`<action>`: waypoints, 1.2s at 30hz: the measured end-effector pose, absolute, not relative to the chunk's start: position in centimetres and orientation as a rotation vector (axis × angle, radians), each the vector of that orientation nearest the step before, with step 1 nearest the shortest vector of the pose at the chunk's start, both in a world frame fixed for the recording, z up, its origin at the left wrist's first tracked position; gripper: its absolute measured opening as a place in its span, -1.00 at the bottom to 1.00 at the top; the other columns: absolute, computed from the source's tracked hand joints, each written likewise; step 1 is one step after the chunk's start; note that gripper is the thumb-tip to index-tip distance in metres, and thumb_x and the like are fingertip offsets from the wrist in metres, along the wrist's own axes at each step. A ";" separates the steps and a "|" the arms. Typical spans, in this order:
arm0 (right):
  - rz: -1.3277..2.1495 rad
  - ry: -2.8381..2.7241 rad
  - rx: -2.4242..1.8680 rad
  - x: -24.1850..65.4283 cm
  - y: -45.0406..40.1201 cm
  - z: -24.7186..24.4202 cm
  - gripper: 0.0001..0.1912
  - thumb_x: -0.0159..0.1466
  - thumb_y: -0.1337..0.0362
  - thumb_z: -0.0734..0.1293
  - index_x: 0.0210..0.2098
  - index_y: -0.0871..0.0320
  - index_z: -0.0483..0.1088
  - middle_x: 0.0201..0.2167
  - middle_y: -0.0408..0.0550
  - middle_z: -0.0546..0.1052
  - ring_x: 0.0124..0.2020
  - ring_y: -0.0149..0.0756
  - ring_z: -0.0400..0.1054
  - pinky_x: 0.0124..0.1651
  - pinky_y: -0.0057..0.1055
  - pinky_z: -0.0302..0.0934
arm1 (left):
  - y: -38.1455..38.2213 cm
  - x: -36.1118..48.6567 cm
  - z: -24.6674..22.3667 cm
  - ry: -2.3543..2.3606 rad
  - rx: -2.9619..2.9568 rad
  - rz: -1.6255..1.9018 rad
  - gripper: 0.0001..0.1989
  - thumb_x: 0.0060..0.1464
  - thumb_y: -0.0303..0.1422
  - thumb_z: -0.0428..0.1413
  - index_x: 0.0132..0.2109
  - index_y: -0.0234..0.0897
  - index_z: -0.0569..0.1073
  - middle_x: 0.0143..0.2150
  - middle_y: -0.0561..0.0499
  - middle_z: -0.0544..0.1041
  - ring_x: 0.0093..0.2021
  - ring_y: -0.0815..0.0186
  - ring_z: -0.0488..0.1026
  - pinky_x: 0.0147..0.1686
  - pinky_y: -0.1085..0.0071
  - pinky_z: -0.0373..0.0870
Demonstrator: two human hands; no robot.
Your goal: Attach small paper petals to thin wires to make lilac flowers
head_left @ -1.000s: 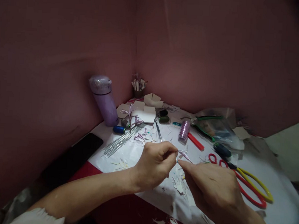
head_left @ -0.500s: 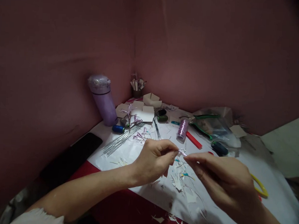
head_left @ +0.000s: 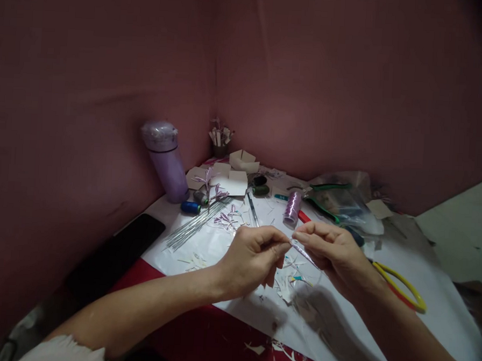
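Observation:
My left hand (head_left: pixel 257 259) is closed in a pinch over the white paper (head_left: pixel 217 244), holding one end of a slim lilac thread-wrapped strip (head_left: pixel 305 254). The strip slants down to the right, its far end beneath my right hand. Close beside the left fingertips, my right hand (head_left: pixel 334 250) has thumb and forefinger pinched together; what lies between them is too small to make out. Beyond the hands stands a spool of shiny purple thread (head_left: pixel 292 207). Purple thread-wrapped petals (head_left: pixel 225 220) rest on the paper to the left.
A bundle of thin wires (head_left: pixel 198 224), a blue thread spool (head_left: pixel 190 207) and a purple bottle (head_left: pixel 167 163) are on the left, near a black phone (head_left: pixel 141 234). Yellow-handled scissors (head_left: pixel 405 286) and green-handled pliers (head_left: pixel 324 209) lie right. Paper scraps (head_left: pixel 286 290) litter the front.
My right hand has moved up and inward, from the strip's lower end to beside my left fingertips. More of the lilac strip shows now. My left hand has barely moved.

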State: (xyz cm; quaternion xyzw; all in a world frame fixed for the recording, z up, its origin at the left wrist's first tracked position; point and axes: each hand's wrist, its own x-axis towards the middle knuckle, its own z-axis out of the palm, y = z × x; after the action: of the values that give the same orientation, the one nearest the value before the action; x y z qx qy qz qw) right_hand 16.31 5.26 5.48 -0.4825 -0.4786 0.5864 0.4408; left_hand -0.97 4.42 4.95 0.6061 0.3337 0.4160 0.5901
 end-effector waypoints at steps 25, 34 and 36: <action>0.886 -1.480 -1.366 16.4 7.7 4.7 -0.80 0.06 0.16 0.42 -0.48 0.21 0.51 -0.58 -0.11 0.52 -0.54 -0.36 0.38 -0.55 -0.49 0.22 | 6.4 -1.7 4.8 0.793 1.323 1.023 -0.85 0.01 -0.34 0.09 -0.38 -0.36 0.44 -0.64 0.15 0.33 -0.81 0.55 0.19 -0.85 0.61 0.06; 0.345 -1.900 -1.061 14.1 0.5 5.9 -0.81 0.14 0.38 0.36 -0.26 0.11 0.55 -0.41 -0.08 0.62 -0.47 -0.27 0.49 -0.41 -0.42 0.36 | 6.6 -2.0 4.0 0.972 1.511 1.245 -0.84 0.05 -0.40 0.02 -0.43 -0.34 0.43 -0.61 0.14 0.30 -0.72 0.58 0.22 -0.75 0.63 0.12; 0.203 -1.912 -1.130 14.8 1.7 8.3 -0.84 0.13 0.34 0.37 -0.28 0.09 0.55 -0.45 -0.09 0.61 -0.50 -0.29 0.46 -0.43 -0.40 0.31 | 6.4 -1.9 4.0 0.967 1.588 1.234 -0.83 0.05 -0.42 0.01 -0.43 -0.34 0.44 -0.61 0.13 0.30 -0.70 0.58 0.21 -0.73 0.62 0.13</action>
State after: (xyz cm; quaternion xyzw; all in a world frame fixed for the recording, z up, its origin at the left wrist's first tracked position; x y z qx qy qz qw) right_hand 14.83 1.74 8.32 -0.4551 -0.7697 0.0819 0.4401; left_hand -1.95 6.44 4.00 0.6392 0.3893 0.4968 0.4394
